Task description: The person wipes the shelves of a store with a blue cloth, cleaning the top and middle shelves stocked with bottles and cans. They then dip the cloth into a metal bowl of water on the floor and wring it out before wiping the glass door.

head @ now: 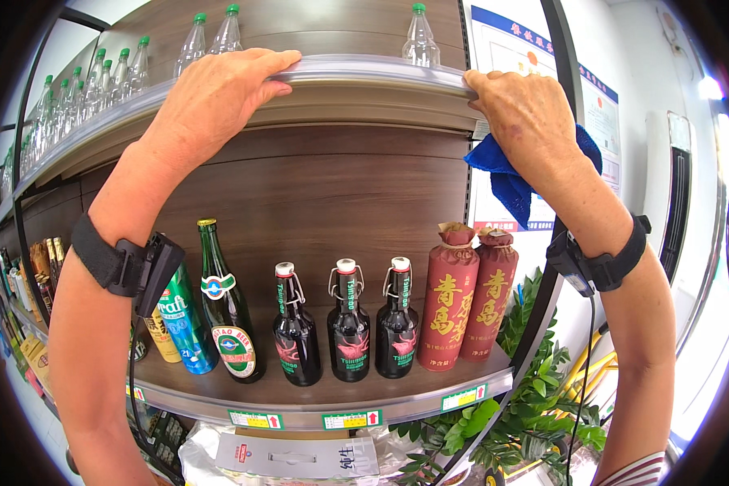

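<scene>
Both arms reach up to the upper shelf's clear plastic edge strip (370, 68). My left hand (219, 97) grips the strip left of its middle, index finger along the top and thumb lower down. At the strip's right end, my right hand (525, 115) has its fingertips on the edge. A blue cloth (497, 163) hangs from under that same palm, bunched and partly hidden by the hand and wrist. Just behind the strip stands a clear plastic bottle with a green cap (421, 39). Similar bottles (226, 33) rise behind my left hand.
On the lower shelf (401, 395) stand a green beer bottle (228, 310), three dark swing-top bottles (349, 334), two red paper-wrapped bottles (451, 304) and tall cans (189, 328). A black shelf post (562, 54) and a leafy plant (534, 370) are at right. Below lies a boxed carton (297, 455).
</scene>
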`<state>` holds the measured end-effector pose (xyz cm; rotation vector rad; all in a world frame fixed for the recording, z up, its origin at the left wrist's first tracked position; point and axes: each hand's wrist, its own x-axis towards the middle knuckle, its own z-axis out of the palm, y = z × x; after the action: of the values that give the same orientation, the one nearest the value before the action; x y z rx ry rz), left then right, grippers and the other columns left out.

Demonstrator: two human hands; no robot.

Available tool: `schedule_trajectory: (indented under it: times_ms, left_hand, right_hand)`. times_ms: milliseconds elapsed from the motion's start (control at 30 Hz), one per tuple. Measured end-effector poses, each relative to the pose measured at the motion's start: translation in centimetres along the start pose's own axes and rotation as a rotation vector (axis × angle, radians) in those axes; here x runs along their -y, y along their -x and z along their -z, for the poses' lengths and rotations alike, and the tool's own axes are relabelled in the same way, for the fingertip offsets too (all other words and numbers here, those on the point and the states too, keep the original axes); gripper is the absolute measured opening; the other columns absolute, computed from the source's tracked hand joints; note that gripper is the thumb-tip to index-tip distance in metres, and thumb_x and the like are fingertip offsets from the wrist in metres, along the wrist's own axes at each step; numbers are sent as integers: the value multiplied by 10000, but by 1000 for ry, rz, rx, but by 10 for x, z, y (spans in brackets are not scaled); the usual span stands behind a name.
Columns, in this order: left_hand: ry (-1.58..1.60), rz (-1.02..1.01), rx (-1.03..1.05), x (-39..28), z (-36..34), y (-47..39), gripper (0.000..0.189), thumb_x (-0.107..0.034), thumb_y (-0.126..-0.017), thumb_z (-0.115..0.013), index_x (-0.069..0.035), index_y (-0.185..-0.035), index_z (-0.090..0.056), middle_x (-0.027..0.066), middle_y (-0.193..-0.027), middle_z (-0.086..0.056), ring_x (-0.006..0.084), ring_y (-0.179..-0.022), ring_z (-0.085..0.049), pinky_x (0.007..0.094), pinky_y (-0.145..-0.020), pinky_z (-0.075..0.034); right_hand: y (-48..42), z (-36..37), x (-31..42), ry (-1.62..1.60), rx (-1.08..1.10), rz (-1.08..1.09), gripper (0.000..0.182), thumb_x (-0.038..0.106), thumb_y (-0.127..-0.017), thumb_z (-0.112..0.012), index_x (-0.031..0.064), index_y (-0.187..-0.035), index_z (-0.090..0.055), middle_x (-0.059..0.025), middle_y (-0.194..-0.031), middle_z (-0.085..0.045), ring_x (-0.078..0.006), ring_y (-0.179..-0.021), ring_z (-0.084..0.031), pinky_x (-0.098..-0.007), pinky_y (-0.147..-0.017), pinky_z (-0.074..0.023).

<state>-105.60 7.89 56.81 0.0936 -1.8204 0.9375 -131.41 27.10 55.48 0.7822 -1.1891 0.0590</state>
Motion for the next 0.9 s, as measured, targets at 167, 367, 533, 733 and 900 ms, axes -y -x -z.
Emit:
schedule_trajectory:
  times_ms: [167,367,533,733,900]
  left_hand:
    - [-70,-28,-60,-1,-4,1,366,-129,-864,-645,-87,-1225,-605,133,-1106,-661,359,-967,-619,410,-813,-510]
    - [-131,-79,-155,-1,-10,4,391,-122,-836,-673,-97,-1222,-614,111,-1107,-658,323,-979,-624,399,-848,-508]
    - [-149,-99,-177,2,-11,5,394,-125,-827,-683,-95,-1215,-620,93,-1115,-652,307,-994,-619,391,-861,-503]
    - [-133,-99,-157,4,-8,4,387,-132,-824,-690,-92,-1204,-627,92,-1108,-651,313,-981,-619,391,-848,-500]
    - [-83,-75,-111,4,-4,2,375,-154,-843,-680,-91,-1209,-626,117,-1127,-650,341,-978,-613,401,-835,-500]
  right_hand:
    - [2,3,3,19,-18,-7,29,82,-836,-673,62,-816,-672,-116,-752,-701,-226,-700,-711,-308,-604,-554]
    - [4,2,5,38,7,-25,41,97,-850,-670,64,-867,-654,-105,-783,-702,-229,-715,-712,-305,-602,-554]
    - [8,2,4,44,-4,-24,77,131,-872,-662,76,-918,-634,-92,-814,-704,-227,-705,-710,-296,-606,-555]
    - [8,1,1,0,-8,-16,149,231,-902,-638,84,-924,-633,-92,-783,-691,-228,-692,-699,-309,-584,-541]
    - [2,8,-7,-62,-17,54,159,235,-892,-642,82,-931,-659,-105,-755,-679,-254,-695,-691,-333,-587,-533]
